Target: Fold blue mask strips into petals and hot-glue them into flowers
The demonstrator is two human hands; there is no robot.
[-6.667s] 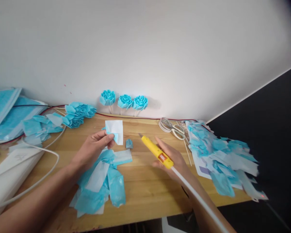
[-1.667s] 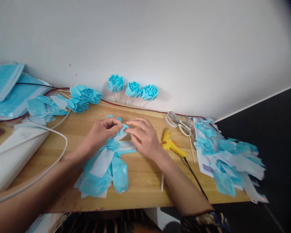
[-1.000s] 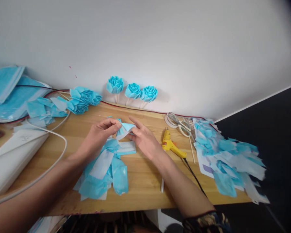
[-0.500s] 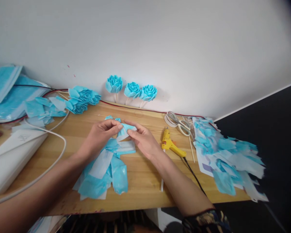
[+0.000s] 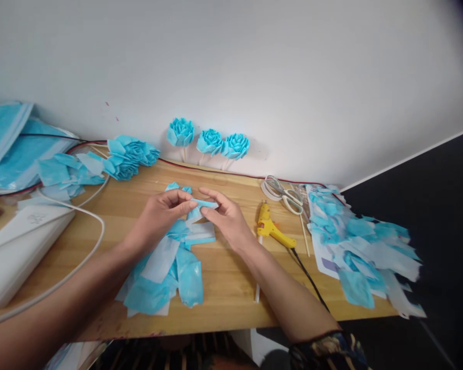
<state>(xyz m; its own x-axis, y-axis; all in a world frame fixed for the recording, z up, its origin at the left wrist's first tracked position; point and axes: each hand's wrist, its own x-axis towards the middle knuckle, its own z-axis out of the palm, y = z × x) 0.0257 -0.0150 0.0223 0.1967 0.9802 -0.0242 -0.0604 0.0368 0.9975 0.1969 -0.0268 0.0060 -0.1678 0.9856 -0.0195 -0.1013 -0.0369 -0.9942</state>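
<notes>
Both hands meet over the middle of the wooden table point(image 5: 224, 288). My left hand point(image 5: 160, 216) and my right hand point(image 5: 224, 218) pinch the same small folded blue-and-white piece of tissue point(image 5: 200, 206) between fingertips, just above the tabletop. Under and in front of the hands lies a loose heap of blue and white tissue pieces point(image 5: 165, 272). A yellow glue gun point(image 5: 272, 231) rests on the table right of my right hand, its black cord running toward me.
Three finished blue paper roses point(image 5: 208, 143) lean on the wall, more blue flowers point(image 5: 129, 156) to their left. White scissors point(image 5: 283, 194) and a pile of blue scraps point(image 5: 355, 246) lie at right. A white device point(image 5: 19, 246) with a cable sits at left.
My right hand has set the glue gun down on the table and joined the left on the tissue piece. Over the last second the fingers only shift slightly on the fold.
</notes>
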